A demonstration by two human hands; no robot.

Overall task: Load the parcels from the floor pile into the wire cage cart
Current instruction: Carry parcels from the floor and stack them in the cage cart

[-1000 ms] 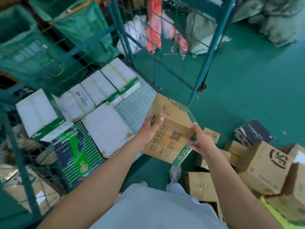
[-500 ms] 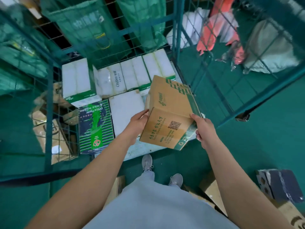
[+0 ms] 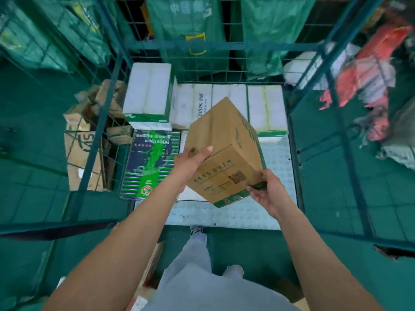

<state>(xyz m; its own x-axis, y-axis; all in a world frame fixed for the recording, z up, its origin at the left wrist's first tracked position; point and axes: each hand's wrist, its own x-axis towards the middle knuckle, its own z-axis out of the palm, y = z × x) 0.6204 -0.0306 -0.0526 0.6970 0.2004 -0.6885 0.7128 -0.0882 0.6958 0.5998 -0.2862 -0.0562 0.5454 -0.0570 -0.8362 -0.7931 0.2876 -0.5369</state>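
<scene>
I hold a brown cardboard box [image 3: 224,151] with green edging and a QR code, tilted, above the open front of the wire cage cart [image 3: 289,122]. My left hand [image 3: 190,160] grips its left edge, thumb on top. My right hand [image 3: 267,191] holds its lower right corner. On the cart's studded floor [image 3: 224,214] lie white packs [image 3: 148,88] along the back and a blue-green office paper box [image 3: 152,162] at the left.
Green sacks [image 3: 190,30] hang behind the cart's back mesh. Brown cartons [image 3: 83,151] sit in a neighbouring cage at the left. Red and white bags [image 3: 368,72] lie beyond the right wall. A cardboard box [image 3: 152,263] stands by my legs on the green floor.
I have turned from the floor pile to face the cart squarely. The box has moved forward over the cart's floor, still in both hands, and the pile has left the view.
</scene>
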